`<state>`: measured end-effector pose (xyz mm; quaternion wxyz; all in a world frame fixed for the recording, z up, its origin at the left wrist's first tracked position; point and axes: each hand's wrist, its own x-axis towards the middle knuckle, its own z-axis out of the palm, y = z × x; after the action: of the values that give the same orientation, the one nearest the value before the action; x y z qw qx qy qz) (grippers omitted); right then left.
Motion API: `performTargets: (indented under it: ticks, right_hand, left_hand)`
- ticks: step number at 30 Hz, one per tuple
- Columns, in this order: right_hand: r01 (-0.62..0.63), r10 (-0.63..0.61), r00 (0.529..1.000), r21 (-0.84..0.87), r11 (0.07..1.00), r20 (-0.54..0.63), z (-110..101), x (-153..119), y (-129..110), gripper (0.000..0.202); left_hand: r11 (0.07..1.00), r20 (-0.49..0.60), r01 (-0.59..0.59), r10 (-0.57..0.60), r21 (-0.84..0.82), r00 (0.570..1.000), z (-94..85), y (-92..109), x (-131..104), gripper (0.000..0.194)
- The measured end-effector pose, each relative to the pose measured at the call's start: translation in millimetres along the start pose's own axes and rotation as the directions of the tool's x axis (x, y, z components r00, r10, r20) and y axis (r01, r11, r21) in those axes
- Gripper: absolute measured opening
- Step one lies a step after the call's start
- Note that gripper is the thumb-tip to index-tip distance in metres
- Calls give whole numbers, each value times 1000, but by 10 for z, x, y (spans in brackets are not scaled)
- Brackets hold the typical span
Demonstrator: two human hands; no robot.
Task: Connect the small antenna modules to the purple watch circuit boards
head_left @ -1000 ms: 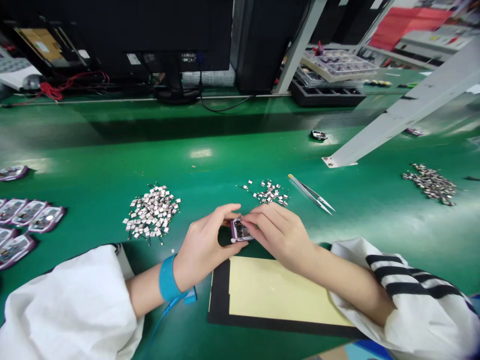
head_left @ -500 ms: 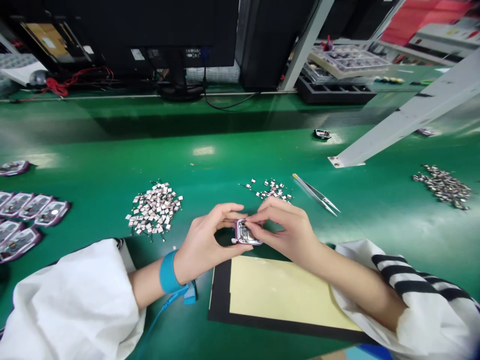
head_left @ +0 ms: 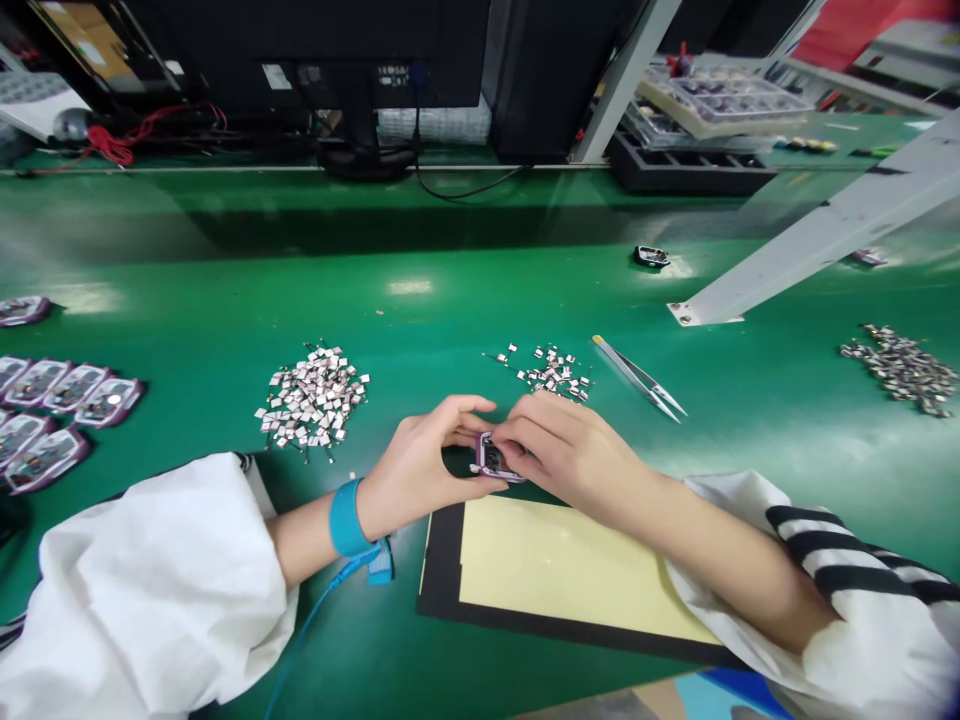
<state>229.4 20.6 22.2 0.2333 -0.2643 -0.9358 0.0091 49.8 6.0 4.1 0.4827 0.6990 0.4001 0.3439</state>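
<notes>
A small purple-rimmed device housing (head_left: 489,468) with electronics inside is held between the thumb and fingers of my left hand (head_left: 416,455). My right hand (head_left: 574,450) reaches over the housing from the right, its thumb and fingertips pinched together at the inside of it. What those fingertips grip, if anything, is hidden. Just beyond my right hand lies a small scatter of silvery square parts with short leads (head_left: 555,372). A pair of tweezers (head_left: 637,378) rests to the right of them. Farther left is a larger pile of similar parts (head_left: 315,395).
Several purple-rimmed housings (head_left: 109,402) lie at the left. A yellow sheet on a black mat (head_left: 570,570) is below my hands. A blue wrist strap (head_left: 346,520) trails a cord. A slanted white post (head_left: 817,235), a black housing (head_left: 651,257) and metal parts (head_left: 900,370) are to the right.
My right hand has turned further over the housing, covering more of its right side. The left hand keeps its hold. The whole view has shifted slightly.
</notes>
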Motion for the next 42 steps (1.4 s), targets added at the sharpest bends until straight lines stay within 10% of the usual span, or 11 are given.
performTargets:
  ticks: [12, 15, 17, 23, 29, 32, 37, 42]
  right_hand:
    - [233, -197, 963, -201, 951, 185, -208, 47, -30, 29]
    - [-122, 146, 983, -187, 975, 116, -411, -163, 274, 26]
    - [-516, 566, 812, -278, 810, 142, -527, -393, 561, 40]
    - [-683, 708, 686, -186, 706, 170, -523, -887, 1076, 55]
    - [-709, 734, 679, 269, 652, 11, -631, -519, 509, 30]
    - [-461, 763, 624, 710, 532, -166, -664, -235, -1, 9]
    - [-286, 478, 878, 805, 520, 3, -587, -115, -326, 12]
    - [-283, 438, 899, 787, 548, 17, -582, -206, -277, 25]
  left_hand:
    - [999, 36, 26, -25, -41, 999, 21, -13, 19, 52]
    - [999, 8, -8, 8, -42, 1000, -4, 25, 6, 51]
    - [998, -28, -53, 52, -15, 998, -24, 46, -10, 49]
    - [986, -175, -166, 162, -9, 971, -49, 61, -52, 49]
    - [983, -224, -175, 159, -56, 962, -11, 178, -108, 48]
    - [984, -206, -154, 134, -85, 969, 15, 261, -158, 51]
    - [990, -195, -121, 104, -78, 975, 17, 337, -211, 54]
    - [985, -212, -151, 131, -80, 968, 17, 326, -199, 55]
